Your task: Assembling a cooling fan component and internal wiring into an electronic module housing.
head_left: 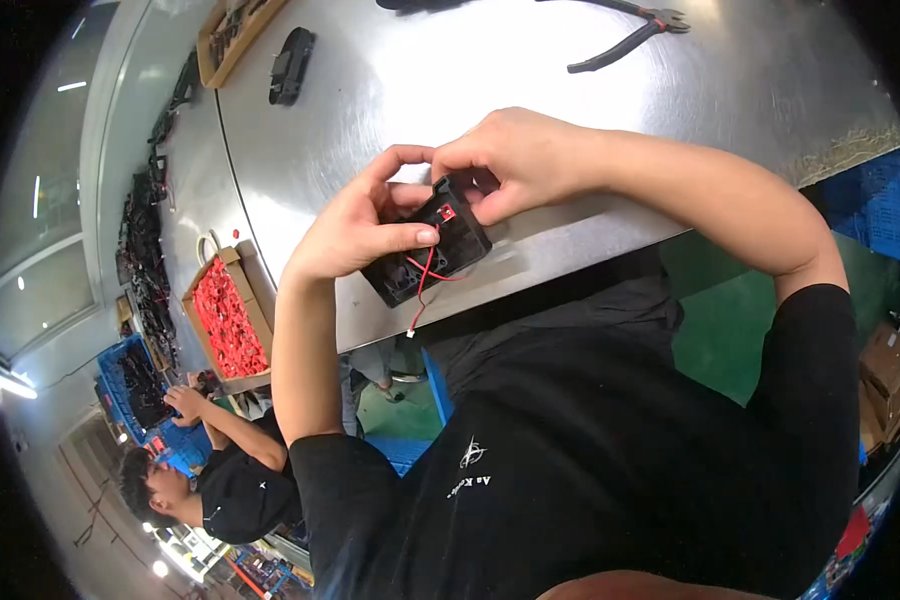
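Observation:
A small black plastic part (432, 245) with a red patch on top is held over the front edge of a metal table (530, 70). My left hand (355, 220) grips its left end with thumb and fingers. My right hand (515, 160) pinches its upper right end. Thin red wires (422, 285) run from the part and hang down, ending in a small white connector (411, 331).
Black-handled pliers (630, 35) lie at the table's far side. Another black part (290, 65) lies at the far left beside a wooden tray (232, 40). A cardboard box of red pieces (225, 318) sits left. A person in black works at lower left, near blue crates.

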